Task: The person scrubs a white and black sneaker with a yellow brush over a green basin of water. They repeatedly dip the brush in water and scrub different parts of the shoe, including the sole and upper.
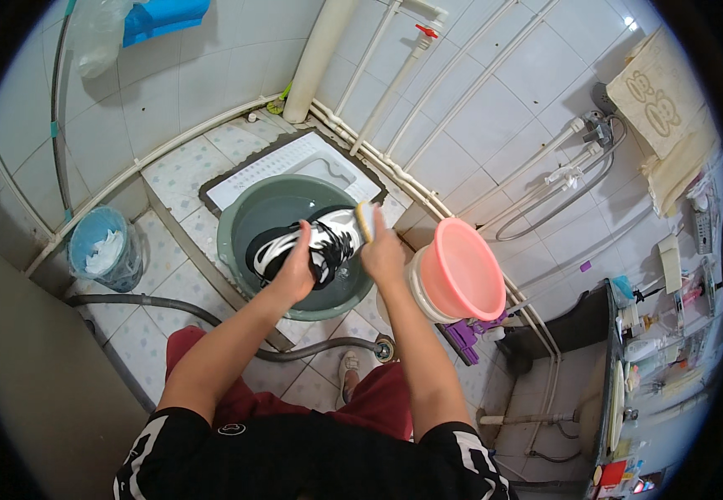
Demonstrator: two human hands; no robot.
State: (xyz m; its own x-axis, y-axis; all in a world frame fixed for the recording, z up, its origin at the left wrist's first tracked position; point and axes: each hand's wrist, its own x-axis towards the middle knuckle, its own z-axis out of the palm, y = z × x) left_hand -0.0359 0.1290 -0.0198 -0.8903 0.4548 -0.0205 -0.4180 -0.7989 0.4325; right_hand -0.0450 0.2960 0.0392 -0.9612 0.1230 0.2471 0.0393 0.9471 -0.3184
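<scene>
A black-and-white lace-up sneaker (336, 232) is in my left hand (296, 275), tilted above a green plastic basin (226, 250) that holds greyish water. My right hand (383, 250) grips a scrubbing brush (365, 221) with a yellowish edge, pressed to or just beside one end of the shoe; motion blurs this hand. The basin stands over a white squat toilet (249, 174) set in the tiled floor. Black laces lie loose across the shoe's upper, and my left thumb rests along its near side.
A pink basin (471, 269) sits tilted on a white bucket (423, 294) at the right, near a purple squeegee-like tool (466, 337). A lined blue waste bin (106, 250) stands left. A grey hose (174, 304) crosses the floor to a drain (384, 350). Pipes run along the walls.
</scene>
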